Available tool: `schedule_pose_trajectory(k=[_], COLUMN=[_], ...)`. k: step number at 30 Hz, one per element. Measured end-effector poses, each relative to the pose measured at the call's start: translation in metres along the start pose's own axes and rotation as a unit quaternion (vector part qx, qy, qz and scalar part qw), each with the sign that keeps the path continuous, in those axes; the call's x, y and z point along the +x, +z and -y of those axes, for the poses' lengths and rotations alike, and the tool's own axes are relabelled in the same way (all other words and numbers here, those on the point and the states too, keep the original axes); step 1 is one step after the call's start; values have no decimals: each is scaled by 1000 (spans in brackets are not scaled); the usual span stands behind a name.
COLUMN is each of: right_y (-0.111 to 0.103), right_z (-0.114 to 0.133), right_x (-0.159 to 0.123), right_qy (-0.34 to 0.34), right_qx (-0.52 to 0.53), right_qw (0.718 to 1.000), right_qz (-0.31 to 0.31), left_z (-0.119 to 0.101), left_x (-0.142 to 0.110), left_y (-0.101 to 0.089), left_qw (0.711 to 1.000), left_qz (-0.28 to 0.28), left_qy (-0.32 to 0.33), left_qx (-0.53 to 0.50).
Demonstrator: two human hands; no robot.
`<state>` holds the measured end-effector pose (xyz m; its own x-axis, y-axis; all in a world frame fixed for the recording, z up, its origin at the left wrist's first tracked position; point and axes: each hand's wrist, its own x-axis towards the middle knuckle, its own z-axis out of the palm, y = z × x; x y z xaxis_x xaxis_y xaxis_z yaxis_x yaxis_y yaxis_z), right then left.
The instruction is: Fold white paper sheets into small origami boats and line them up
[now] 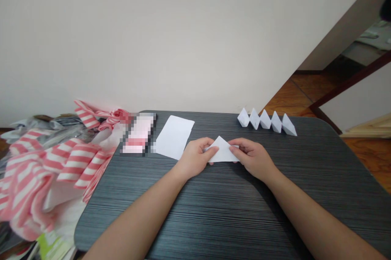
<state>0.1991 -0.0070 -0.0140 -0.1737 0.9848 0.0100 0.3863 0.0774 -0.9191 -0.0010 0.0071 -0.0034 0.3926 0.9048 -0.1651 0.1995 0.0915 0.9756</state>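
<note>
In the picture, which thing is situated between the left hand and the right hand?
In the head view, a folded paper is between the left hand and the right hand; both hold it.

The left hand [197,157] is pinching, thumb [211,153] over curled fingers [202,142]; the right hand [254,157] is mirroring it alongside, forearms [146,211] slanting behind.

No legible lettering, numbers or signs. The pixelated rectangle [139,133], between eight and nine o'clock from the centre, is unreadable.
</note>
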Motion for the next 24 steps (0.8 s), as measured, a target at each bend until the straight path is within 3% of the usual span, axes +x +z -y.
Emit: schedule_pose_trajectory(k=[10, 17, 24], right_y=[-1, -2, -2], right_z=[-2, 1, 1], right_x=[0, -1, 0], right_qy=[13, 2, -30], right_qx=[4, -5, 1], right_qw=[1000, 1000, 999], right_qz=[4, 18, 35], left_z=[2, 3, 1], left_x=[1, 0, 0], left_y=[-1, -1, -2], left_qw=[999, 999, 996], left_qz=[27, 49, 30], left_qy=[34, 17, 55], left_qx=[30, 17, 60])
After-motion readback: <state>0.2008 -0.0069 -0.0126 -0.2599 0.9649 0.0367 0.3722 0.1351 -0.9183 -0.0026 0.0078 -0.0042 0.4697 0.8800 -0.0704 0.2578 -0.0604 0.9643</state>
